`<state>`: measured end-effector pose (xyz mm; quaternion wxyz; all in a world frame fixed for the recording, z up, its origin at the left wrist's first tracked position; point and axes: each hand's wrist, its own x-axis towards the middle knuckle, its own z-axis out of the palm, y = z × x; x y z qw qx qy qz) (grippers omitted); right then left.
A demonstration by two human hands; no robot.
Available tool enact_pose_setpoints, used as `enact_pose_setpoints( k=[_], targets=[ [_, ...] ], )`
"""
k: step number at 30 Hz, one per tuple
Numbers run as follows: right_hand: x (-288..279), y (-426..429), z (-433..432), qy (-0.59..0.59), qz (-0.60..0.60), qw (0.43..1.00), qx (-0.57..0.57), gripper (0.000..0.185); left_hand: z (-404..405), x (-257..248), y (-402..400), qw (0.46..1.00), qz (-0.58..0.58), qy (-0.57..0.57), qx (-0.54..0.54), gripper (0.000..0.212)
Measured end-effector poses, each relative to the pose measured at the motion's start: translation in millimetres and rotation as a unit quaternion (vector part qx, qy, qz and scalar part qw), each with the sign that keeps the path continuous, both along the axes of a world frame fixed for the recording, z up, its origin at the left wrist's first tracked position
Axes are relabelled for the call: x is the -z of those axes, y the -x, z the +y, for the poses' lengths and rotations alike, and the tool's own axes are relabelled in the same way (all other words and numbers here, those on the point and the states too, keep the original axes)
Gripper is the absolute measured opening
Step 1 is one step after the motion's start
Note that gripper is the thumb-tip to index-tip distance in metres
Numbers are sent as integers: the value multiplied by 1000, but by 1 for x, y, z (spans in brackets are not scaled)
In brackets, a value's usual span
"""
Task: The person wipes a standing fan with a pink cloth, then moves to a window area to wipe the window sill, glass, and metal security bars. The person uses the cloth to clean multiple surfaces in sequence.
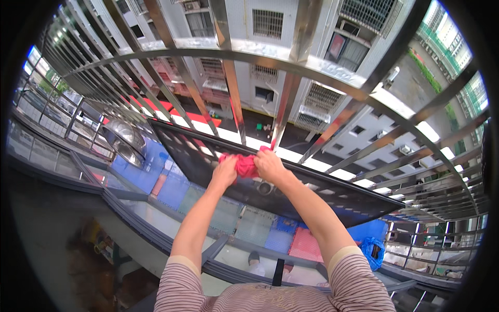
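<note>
A bunched red cloth (pixel 246 167) is held between my two hands. My left hand (pixel 225 171) grips its left end, and my right hand (pixel 269 165) has its fingers curled around the right end. Both hands are above a large dark glossy panel (pixel 351 201) with a thin black frame. The panel lies at a slant along the metal bars, its surface showing reflections of the bars and the surroundings. My forearms hide part of it. From this view I cannot tell whether the cloth touches the panel.
Shiny metal bars (pixel 288 101) form a cage beyond the panel, with buildings outside. Shiny metal bowl-like ware (pixel 124 142) stands at left. A blue plastic bag (pixel 372 253) sits at right. Coloured plastic mats (pixel 222 214) cover the ledge, and a grey window track (pixel 136 222) runs nearer me.
</note>
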<state>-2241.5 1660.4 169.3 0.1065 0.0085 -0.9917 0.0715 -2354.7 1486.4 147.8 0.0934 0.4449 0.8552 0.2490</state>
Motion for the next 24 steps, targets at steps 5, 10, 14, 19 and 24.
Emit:
enact_pose_setpoints(
  k=[5, 10, 14, 19, 24],
  targets=[
    [-125, -63, -6, 83, 65, 992, 64, 18, 6, -123, -38, 984, 32, -176, 13, 42],
    [-322, -98, 3, -11, 416, 907, 61, 26, 51, -309, -56, 873, 222, -433, 19, 58],
    [-458, -112, 45, -201, 550, 800, 128, 32, 102, -452, -76, 783, 296, -547, 31, 61],
    [-552, -77, 89, -290, 560, 754, 185, 42, 161, -564, -43, 726, 421, -543, -19, 71],
    [-526, -43, 104, -137, 619, 757, 159, 48, 187, -546, -48, 786, 262, -558, -48, 77]
  ],
)
